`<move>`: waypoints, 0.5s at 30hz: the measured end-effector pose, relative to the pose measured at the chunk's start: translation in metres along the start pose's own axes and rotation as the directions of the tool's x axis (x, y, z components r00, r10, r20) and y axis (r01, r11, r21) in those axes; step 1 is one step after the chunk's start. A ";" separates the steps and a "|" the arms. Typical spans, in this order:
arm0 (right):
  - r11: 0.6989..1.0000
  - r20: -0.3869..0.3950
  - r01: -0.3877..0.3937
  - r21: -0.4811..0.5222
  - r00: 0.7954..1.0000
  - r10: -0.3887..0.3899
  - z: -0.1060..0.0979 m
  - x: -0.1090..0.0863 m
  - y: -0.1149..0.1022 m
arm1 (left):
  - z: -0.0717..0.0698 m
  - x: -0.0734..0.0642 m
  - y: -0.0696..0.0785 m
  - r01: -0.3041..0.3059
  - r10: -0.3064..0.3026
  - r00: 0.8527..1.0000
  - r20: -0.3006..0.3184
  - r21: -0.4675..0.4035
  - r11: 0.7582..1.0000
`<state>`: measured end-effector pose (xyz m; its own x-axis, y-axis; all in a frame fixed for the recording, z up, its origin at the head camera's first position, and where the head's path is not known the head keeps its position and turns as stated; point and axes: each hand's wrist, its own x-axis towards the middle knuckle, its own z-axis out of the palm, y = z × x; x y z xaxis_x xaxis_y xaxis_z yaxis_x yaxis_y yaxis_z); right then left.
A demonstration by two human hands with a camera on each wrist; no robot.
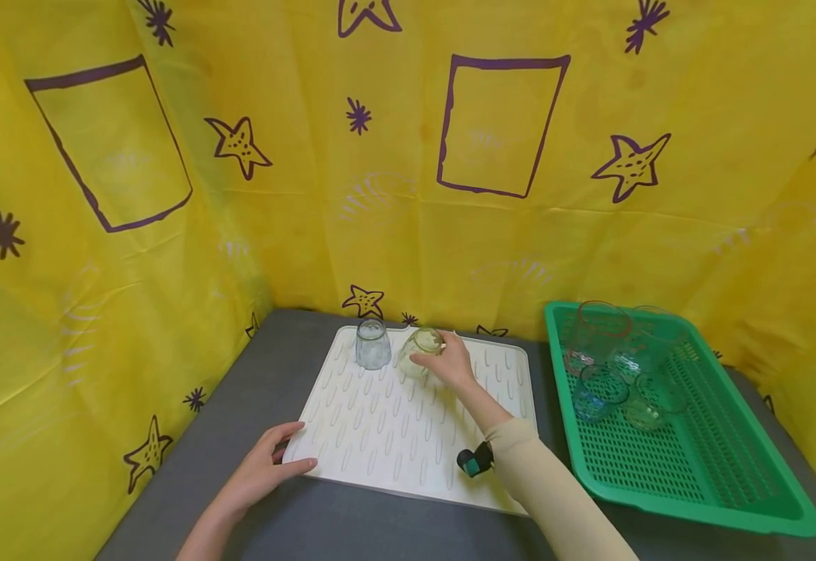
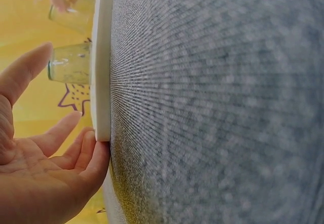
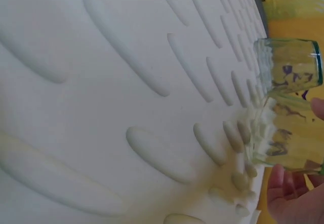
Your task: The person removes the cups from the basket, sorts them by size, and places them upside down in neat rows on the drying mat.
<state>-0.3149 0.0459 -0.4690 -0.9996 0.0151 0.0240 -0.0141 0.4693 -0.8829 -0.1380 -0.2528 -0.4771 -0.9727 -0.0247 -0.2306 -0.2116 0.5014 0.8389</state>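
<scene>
A white drying mat [image 1: 379, 436] with raised oval ridges lies on the grey table. Near its back edge stands a clear bluish glass [image 1: 372, 347], upright, mouth up. Just right of that glass, my right hand [image 1: 450, 360] grips a yellow-tinted glass [image 1: 415, 352], thumb and fingers around its sides near the rim. This glass leans slightly, its base close over the mat in the right wrist view. My left hand [image 1: 267, 460] is at the mat's front left corner, fingers loosely spread. In the left wrist view, lower fingertips [image 2: 101, 153] touch the mat's edge.
To the right stands a green plastic basket [image 1: 793, 506] with several tinted glasses inside, among them a blue glass [image 1: 598, 393] and a reddish one [image 1: 579, 343]. A yellow curtain [image 1: 295, 195] with purple drawings hangs behind and at both sides.
</scene>
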 end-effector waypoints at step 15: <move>0.999 0.010 0.041 -0.026 0.999 -0.041 0.007 0.000 -0.003 | 0.000 -0.003 0.004 -0.016 0.016 1.000 -0.009 0.000 1.000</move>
<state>-0.3152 0.0380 -0.4695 -0.9984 -0.0133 0.0556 -0.0549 0.4926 -0.8685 -0.1355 -0.2510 -0.4733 -0.9768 -0.0249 -0.2127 -0.1963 0.5016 0.8426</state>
